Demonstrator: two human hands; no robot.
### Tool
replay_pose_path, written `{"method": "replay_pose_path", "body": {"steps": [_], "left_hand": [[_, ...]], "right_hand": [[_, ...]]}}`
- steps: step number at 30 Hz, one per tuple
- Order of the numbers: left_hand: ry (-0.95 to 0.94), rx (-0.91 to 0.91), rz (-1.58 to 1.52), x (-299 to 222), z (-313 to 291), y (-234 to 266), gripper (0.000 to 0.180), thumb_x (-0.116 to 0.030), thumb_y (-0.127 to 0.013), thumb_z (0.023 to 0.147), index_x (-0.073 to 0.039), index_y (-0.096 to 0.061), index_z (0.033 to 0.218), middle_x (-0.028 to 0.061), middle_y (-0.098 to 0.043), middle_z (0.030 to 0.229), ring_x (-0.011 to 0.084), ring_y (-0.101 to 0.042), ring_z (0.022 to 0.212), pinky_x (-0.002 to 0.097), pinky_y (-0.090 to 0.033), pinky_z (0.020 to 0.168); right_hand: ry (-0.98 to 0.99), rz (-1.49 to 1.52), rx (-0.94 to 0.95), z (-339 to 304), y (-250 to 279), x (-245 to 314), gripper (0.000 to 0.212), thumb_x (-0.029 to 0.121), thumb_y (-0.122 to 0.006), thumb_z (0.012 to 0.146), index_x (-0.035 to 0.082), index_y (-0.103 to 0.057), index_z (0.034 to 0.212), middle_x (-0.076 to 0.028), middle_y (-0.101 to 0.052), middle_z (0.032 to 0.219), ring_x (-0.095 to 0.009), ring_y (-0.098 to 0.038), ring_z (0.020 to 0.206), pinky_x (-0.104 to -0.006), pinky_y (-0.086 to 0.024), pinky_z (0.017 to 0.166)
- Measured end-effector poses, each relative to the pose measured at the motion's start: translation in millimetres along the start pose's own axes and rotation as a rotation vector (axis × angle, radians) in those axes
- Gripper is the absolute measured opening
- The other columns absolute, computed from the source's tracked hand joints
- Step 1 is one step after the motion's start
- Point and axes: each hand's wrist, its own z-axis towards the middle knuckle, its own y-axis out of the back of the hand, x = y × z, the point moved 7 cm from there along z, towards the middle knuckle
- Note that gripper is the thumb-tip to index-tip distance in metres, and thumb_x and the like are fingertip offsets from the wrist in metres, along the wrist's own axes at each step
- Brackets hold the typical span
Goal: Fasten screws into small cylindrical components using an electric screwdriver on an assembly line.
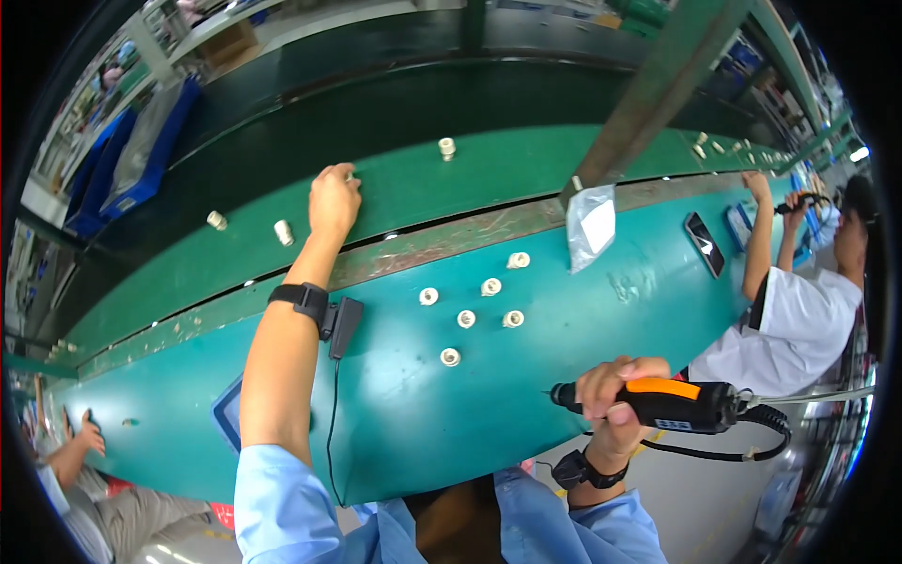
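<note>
My left hand (334, 199) reaches over the green conveyor belt (395, 188), fingers closed around a small whitish part that barely shows at the fingertips. My right hand (615, 399) grips a black electric screwdriver (672, 404) with an orange lever, its thin bit pointing left above the teal table (526, 395). Between my hands stand several small cream-coloured round sockets (466, 319) in a loose group, hollow ends up. On the belt lie two similar pieces (284, 232), (217, 220) left of my left hand, and another socket (447, 148) stands farther right.
A green post (658, 94) rises behind the table, with a clear plastic bag (592, 228) hanging by it. A phone (705, 244) lies at the right, near a co-worker (799, 310). Another person's hand (89, 434) rests at far left. A blue tray (228, 414) sits behind my left forearm.
</note>
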Motion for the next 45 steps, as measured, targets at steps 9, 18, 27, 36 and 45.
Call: {"method": "replay_pose_path", "body": {"steps": [9,18,27,36,45], "left_hand": [[0.048,0.007,-0.017,-5.2,1.8,-8.9,0.023,-0.004,-0.058,0.075,-0.003,-0.064,0.098,0.0203,-0.064,0.093,0.0363,-0.061,0.088,0.0421,-0.048,0.079],[-0.059,0.302,-0.224,-117.7,-70.3,77.2,0.019,-0.001,-0.057,0.075,-0.001,-0.064,0.093,0.0085,-0.061,0.067,0.0126,-0.059,0.055,0.0254,-0.048,0.055],[-0.147,0.402,-0.261,-117.0,-278.5,108.1,0.02,0.007,-0.065,0.07,0.0,-0.063,0.089,0.0144,-0.063,0.087,0.027,-0.063,0.075,0.033,-0.051,0.065],[-0.122,0.125,-0.305,-101.1,-302.4,86.8,0.022,0.004,-0.063,0.073,-0.001,-0.061,0.094,0.0143,-0.063,0.091,0.0324,-0.061,0.079,0.0358,-0.05,0.067],[-0.059,0.204,-0.323,-88.5,-309.2,86.0,0.037,0.001,-0.061,0.072,-0.002,-0.054,0.108,0.0146,-0.061,0.098,0.0318,-0.058,0.09,0.0385,-0.049,0.074]], "right_hand": [[-0.038,-0.064,-0.031,-11.1,-3.0,5.8,0.035,0.016,-0.065,0.08,0.003,-0.042,0.104,-0.003,-0.043,0.057,-0.012,-0.044,0.046,-0.0268,-0.037,0.044],[-0.008,-0.116,0.064,-21.3,-15.4,4.9,0.031,0.001,-0.06,0.079,0.0,-0.043,0.105,-0.005,-0.046,0.059,-0.012,-0.044,0.047,-0.0264,-0.038,0.046],[-0.086,-0.049,0.168,-27.3,-53.5,-1.6,0.035,-0.003,-0.062,0.076,-0.003,-0.046,0.107,-0.004,-0.049,0.062,-0.011,-0.047,0.052,-0.0248,-0.041,0.05],[-0.104,0.021,0.125,-41.5,-63.5,-2.0,0.036,0.014,-0.062,0.08,0.002,-0.047,0.11,-0.003,-0.045,0.064,-0.012,-0.044,0.051,-0.0281,-0.04,0.049],[0.018,-0.009,0.15,-26.7,-74.0,8.0,0.033,0.019,-0.052,0.084,0.004,-0.048,0.113,-0.001,-0.041,0.064,-0.012,-0.041,0.051,-0.0279,-0.038,0.052]]}}
